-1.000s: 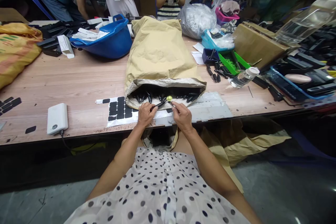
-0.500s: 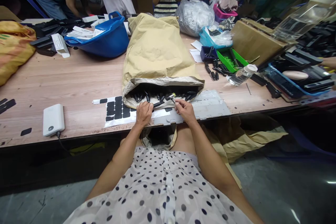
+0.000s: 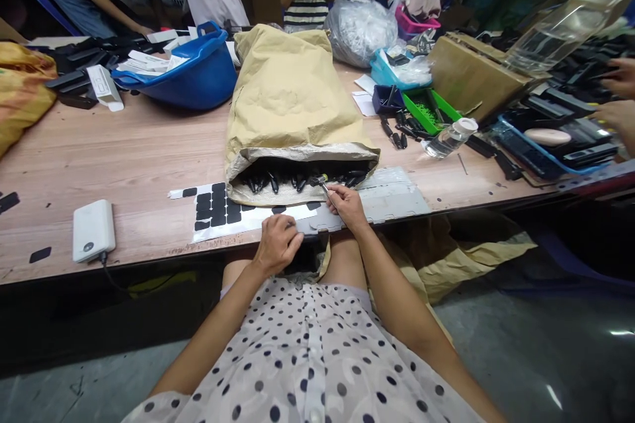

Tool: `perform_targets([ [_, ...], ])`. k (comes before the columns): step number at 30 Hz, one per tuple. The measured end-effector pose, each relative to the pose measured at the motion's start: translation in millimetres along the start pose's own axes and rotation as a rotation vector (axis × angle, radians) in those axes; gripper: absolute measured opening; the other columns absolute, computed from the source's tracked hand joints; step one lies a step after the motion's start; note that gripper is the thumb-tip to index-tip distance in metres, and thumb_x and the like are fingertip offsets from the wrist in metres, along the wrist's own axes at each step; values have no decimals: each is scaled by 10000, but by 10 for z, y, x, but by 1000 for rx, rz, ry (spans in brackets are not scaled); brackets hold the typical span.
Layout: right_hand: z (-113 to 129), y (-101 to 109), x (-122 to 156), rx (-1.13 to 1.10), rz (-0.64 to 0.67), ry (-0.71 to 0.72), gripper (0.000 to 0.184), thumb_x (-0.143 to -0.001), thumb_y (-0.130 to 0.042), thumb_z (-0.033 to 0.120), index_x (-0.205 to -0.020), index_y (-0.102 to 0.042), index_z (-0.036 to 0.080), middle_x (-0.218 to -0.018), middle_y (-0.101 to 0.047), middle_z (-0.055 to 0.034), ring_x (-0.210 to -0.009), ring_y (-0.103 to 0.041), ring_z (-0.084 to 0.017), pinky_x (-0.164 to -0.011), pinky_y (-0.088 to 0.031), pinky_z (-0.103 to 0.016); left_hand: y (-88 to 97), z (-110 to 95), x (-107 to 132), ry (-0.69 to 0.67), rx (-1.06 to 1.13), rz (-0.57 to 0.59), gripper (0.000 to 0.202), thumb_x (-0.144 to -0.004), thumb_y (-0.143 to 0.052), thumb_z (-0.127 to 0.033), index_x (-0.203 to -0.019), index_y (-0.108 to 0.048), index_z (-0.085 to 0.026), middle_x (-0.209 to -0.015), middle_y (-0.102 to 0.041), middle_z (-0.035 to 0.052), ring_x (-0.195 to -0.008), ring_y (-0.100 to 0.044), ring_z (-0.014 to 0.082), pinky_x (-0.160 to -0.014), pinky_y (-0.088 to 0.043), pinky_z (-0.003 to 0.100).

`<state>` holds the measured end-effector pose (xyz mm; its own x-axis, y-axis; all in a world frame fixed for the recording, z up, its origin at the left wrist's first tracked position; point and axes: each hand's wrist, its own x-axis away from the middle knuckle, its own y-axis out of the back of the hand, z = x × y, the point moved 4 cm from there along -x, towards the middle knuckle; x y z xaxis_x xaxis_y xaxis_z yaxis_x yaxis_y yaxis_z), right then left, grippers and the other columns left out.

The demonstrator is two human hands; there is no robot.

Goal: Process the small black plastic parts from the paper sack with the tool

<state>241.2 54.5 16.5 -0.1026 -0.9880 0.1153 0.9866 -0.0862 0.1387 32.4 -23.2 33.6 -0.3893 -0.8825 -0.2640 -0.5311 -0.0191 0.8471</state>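
The right hand [image 3: 347, 206] pinches a slim metal-handled tool [image 3: 326, 191], its head at the paper sack's [image 3: 297, 92] mouth near black parts [image 3: 274, 183]. Whether the curled left hand [image 3: 278, 242] holds anything cannot be told. Apparently mid-handling; the next move likely needs steady tool control.

Underside of left hand [image 3: 278, 244] hidden; orange sack [image 3: 22, 96] cropped left.

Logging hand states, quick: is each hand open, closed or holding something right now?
Left hand: partly curled; whether it holds anything can't be told.
Right hand: closed, holding a slim tool.
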Motion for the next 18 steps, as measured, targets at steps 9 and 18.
perform_targets([
  [9,-21,-19,-10,32,-17,28,375,-735,-626,485,-932,-753,192,-585,-627,32,-478,-543,-111,-485,-484,-245,-198,-98,368,-90,-75,14,164,-828,-670,-322,-971,-730,-266,-1303,-625,112,-1245,-515,338,-1048,-419,517],
  [18,-32,-31,-22,21,-20,26,349,-732,-628,469,-910,-755,197,-588,-638,22,-495,-557,-122,-495,-489,-253,118,421,-502,493,-37,-329,230,-889,-610,-423,-1007,-659,-232,-915,-680,89,-923,-647,283,-808,-506,394],
])
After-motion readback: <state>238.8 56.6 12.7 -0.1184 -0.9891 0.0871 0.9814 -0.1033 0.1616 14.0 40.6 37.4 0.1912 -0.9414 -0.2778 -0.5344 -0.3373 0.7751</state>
